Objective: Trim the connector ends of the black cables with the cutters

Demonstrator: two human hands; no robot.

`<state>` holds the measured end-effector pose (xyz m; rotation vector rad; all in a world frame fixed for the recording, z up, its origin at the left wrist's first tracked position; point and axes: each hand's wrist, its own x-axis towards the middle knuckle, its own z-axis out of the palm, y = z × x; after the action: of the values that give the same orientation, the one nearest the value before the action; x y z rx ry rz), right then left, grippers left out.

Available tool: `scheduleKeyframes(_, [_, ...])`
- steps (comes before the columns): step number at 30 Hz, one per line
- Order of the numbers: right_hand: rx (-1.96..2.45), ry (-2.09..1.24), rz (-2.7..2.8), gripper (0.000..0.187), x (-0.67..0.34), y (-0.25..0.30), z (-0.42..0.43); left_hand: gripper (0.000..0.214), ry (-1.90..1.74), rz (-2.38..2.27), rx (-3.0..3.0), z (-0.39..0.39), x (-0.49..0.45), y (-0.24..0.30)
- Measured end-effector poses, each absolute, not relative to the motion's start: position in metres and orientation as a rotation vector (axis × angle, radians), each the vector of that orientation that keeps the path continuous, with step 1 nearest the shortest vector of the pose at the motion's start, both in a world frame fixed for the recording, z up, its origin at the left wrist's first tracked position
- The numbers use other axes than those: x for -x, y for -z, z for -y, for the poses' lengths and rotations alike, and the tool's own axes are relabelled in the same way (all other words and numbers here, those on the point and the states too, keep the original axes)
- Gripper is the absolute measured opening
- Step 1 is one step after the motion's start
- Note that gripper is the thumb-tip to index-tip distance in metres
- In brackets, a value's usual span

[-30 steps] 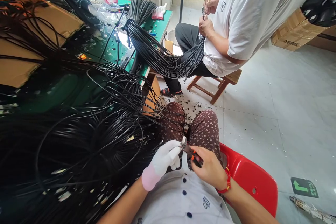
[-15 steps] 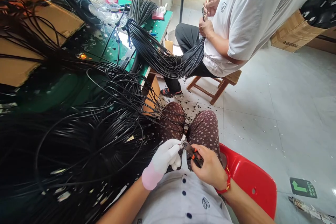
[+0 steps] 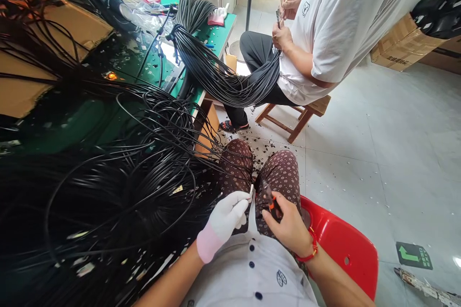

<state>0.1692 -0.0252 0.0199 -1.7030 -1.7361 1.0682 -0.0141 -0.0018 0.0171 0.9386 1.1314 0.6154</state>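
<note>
My left hand (image 3: 227, 217), in a white glove with a pink cuff, pinches the end of a thin black cable (image 3: 248, 193) over my lap. Bare and closed, my right hand (image 3: 285, 224) grips small pliers with orange handles (image 3: 269, 197), their jaws a little to the right of the cable end and apart from it. The cable runs left into a big tangle of black cables (image 3: 118, 187) spread over the green table (image 3: 75, 124).
A person in a white shirt (image 3: 334, 24) sits on a wooden stool (image 3: 298, 115) ahead, handling another cable bundle (image 3: 216, 76). I sit on a red chair (image 3: 345, 244). Black offcuts litter the tiled floor (image 3: 396, 153). Cardboard boxes (image 3: 399, 48) stand at the far right.
The pliers were at the cable end by my left fingers; now my right hand has drawn them slightly right and away, jaws turned upward. My left hand has stayed put.
</note>
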Motion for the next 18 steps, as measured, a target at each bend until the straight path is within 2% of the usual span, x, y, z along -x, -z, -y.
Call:
scheduleKeyframes(3, [1.622, -1.222, 1.511, 0.021, -0.171, -0.015, 0.017, 0.020, -0.646, -1.141, -1.218, 0.005, 0.015, -0.015])
scheduleKeyframes(7, [1.539, -1.361, 1.335, 0.021, -0.170, -0.006, 0.006, 0.030, -0.631, -1.144, -1.498, 0.012, 0.018, -0.004])
scheduleKeyframes(11, [1.554, -1.363, 1.361, 0.018, -0.166, 0.001, 0.003, 0.033, -0.663, -1.131, -1.483, 0.016, 0.019, 0.005])
scheduleKeyframes(18, [1.473, -1.424, 1.225, 0.016, -0.163, 0.004, 0.001, 0.024, -0.664, -1.176, -1.391, 0.013, 0.013, -0.005])
